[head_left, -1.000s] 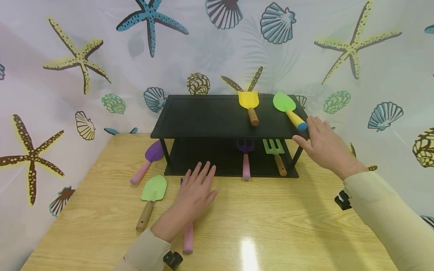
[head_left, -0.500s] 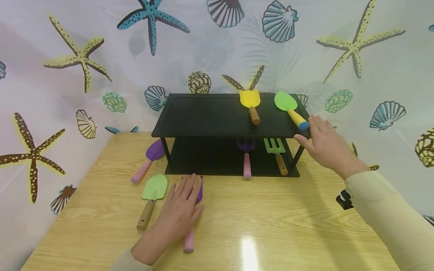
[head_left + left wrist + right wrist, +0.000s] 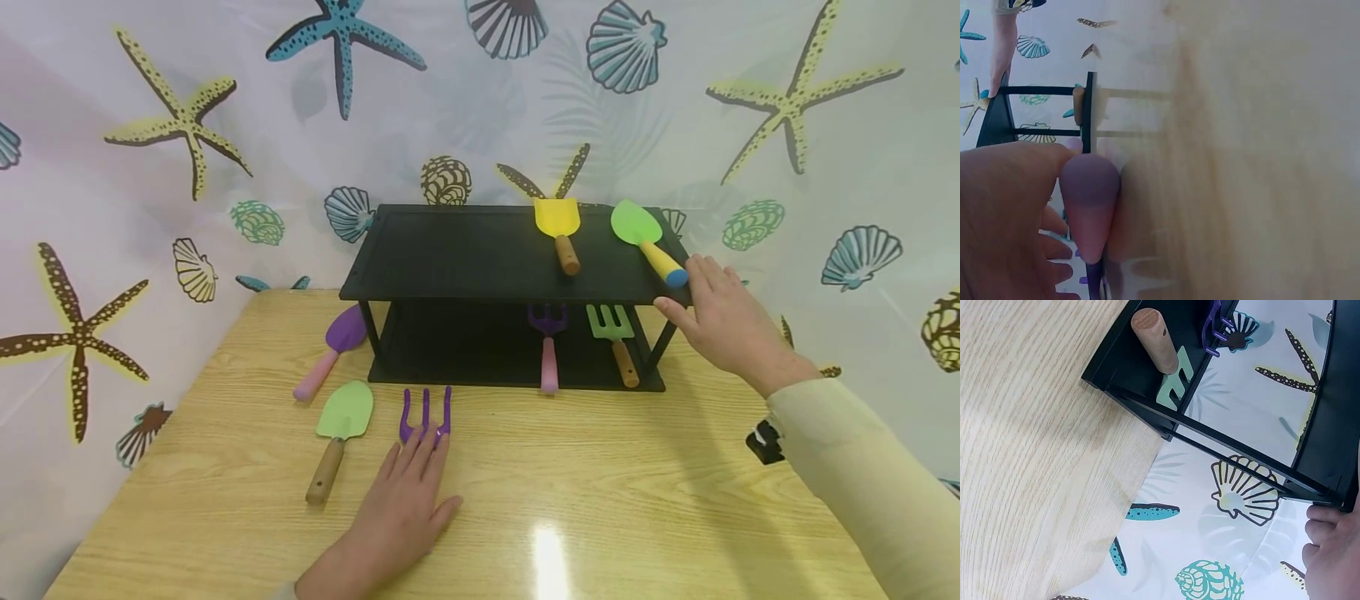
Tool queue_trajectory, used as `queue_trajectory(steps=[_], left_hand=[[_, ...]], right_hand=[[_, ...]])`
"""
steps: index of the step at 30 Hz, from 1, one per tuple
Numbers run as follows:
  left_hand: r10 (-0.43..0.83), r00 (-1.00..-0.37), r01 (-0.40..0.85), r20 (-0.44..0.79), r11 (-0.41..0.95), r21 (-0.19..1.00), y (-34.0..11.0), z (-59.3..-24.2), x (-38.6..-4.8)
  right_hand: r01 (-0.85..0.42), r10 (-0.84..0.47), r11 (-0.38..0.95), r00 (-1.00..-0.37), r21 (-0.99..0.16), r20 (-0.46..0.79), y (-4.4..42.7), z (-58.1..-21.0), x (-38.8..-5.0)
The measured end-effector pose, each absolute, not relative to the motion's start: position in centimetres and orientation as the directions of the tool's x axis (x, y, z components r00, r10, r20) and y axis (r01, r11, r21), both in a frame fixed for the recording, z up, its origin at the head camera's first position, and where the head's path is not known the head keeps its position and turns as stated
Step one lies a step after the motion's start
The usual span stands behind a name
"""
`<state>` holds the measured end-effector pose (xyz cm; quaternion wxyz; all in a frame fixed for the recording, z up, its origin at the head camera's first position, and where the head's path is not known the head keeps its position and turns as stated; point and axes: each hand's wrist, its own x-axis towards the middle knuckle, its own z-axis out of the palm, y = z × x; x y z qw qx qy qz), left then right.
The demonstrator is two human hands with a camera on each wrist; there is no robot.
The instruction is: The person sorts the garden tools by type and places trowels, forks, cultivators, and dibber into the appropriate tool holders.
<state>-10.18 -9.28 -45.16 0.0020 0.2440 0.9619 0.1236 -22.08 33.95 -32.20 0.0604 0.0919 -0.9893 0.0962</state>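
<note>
The purple fork [image 3: 425,417] is seen on the table [image 3: 600,483] at the shelf's [image 3: 457,254] seven o'clock. The left hand [image 3: 399,512], fingers extended and nothing gripped, has been drawn toward six o'clock, so the tines are uncovered; contact cannot be told. At three o'clock, the shelf is still touched by the right hand [image 3: 731,323], fingers outstretched.

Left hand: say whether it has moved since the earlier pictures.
Yes: in the head view, the left hand has drawn back, away from the black rack.
</note>
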Motion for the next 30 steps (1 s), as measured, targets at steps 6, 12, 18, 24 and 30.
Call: queue_trajectory(steps=[6, 12, 18, 24, 30], left_hand=[[0.453, -0.892, 0.44, 0.014, 0.859, 0.263, -9.1, -45.3, -9.4], [0.484, -0.874, 0.469, -0.034, 0.86, 0.201, -9.0, -45.2, -8.4], [0.53, -0.848, 0.53, 0.023, 0.845, 0.064, -8.9, -45.5, -7.4], [0.595, -0.799, 0.589, 0.09, 0.804, -0.085, -9.1, -45.9, -6.8], [0.615, -0.774, 0.604, 0.148, 0.788, -0.117, -8.9, -46.5, -6.6]], right_hand=[[-0.197, -0.172, 0.964, -0.974, -0.177, 0.146, 33.9, -32.2, -22.0], [-0.193, -0.172, 0.966, -0.977, -0.174, 0.128, 33.8, -32.0, -22.0], [-0.187, -0.167, 0.968, -0.978, -0.168, 0.124, 33.8, -32.1, -22.0], [-0.194, -0.171, 0.965, -0.976, -0.177, 0.136, 33.9, -32.2, -22.0], [-0.199, -0.175, 0.965, -0.974, -0.173, 0.145, 33.9, -32.2, -22.0]])
